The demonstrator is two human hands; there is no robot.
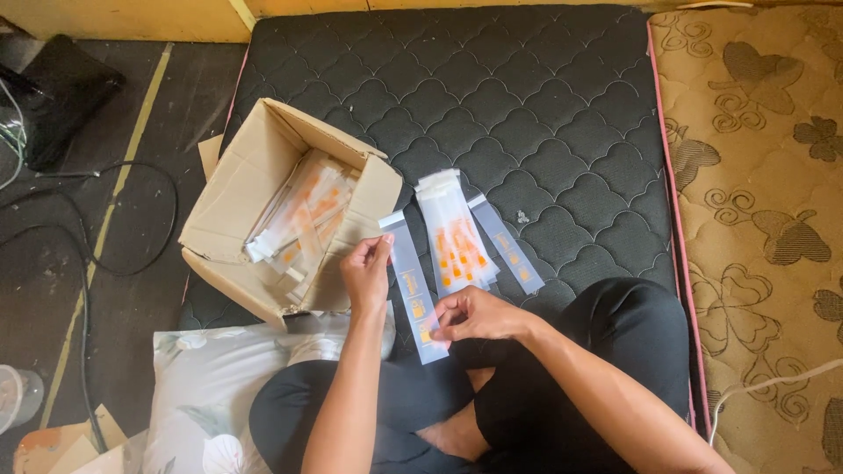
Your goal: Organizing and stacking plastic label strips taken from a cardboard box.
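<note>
A long, narrow clear plastic sleeve [413,285] with orange print near its lower end is held over the lap, just above the black quilted mattress [544,96]. Its upper edge is pinched between the thumb and fingertips of the left hand [367,274], while its lower end is gripped by the closed fingers of the right hand [474,314]. Just beyond the sleeve, a small pile of similar sleeves [457,237] is spread on the mattress, with one bluish sleeve [507,246] lying at its right side. To the left, an open cardboard box [250,211] is tilted at the mattress edge, filled with more packets [303,215]. A floral pillow [206,386] is seen beside the left knee. Black cables [97,254] are trailed across the dark floor at left, and a patterned tan mattress [764,219] is laid alongside at right.
</note>
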